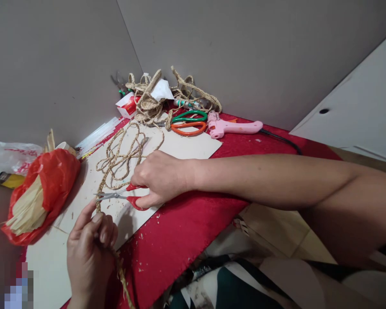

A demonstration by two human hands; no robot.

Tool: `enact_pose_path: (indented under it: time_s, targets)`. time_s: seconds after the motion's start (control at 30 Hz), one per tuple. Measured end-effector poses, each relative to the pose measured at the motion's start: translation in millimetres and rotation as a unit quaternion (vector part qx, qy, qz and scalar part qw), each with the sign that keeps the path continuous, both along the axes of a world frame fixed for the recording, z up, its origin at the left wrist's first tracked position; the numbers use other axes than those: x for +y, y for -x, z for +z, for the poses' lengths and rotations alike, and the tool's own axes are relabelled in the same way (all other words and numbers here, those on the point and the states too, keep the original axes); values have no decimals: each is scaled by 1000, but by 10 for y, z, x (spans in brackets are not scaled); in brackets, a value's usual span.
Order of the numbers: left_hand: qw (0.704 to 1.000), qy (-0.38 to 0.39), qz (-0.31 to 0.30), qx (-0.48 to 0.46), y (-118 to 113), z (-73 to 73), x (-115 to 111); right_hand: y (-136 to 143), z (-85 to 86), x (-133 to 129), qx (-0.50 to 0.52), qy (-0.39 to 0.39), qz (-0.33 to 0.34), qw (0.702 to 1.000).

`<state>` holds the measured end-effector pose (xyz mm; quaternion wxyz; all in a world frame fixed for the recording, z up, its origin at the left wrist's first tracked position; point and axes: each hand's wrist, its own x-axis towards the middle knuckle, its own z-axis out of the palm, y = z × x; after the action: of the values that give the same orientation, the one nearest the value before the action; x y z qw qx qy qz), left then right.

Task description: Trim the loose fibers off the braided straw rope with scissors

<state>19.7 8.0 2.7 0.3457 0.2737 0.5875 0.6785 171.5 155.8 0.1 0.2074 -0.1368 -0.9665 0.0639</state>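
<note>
My right hand [161, 178] holds small scissors with red handles [137, 202], fingers in the loops. The blades point left and lie across a braided straw cord [100, 189]; whether they bite into it I cannot tell. Just below the blades, my left hand [91, 242] pinches the cord between its fingers. From that hand a frayed length hangs down toward the lower edge. Beyond both hands the rest of the cord lies in loose loops [125, 152] on a white board [51, 274].
Left, a red plastic bag [62, 171] holds pale straw strips [30, 206]. At the back are braided coils [149, 105], green-handled scissors [189, 115], orange-handled scissors [188, 128] and a pink glue gun [236, 127] with a black cable. A red cloth [180, 244] covers the table.
</note>
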Motion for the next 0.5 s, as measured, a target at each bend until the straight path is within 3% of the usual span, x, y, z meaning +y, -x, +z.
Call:
enact_pose_path:
  time_s: [0.13,0.3,0.43,0.5]
  targets:
    - [999,19,5,33,0,-16,0,11,0,-3,-39,-19,13,999]
    - [999,13,1,48,13,-17,-3,11,27,99,-12,35,-47,998]
    - [999,18,-24,24,21,-1,8,53,-21,122,88,199,-21,976]
    - [998,30,-59,-4,26,9,12,108,-89,104,112,346,30,931]
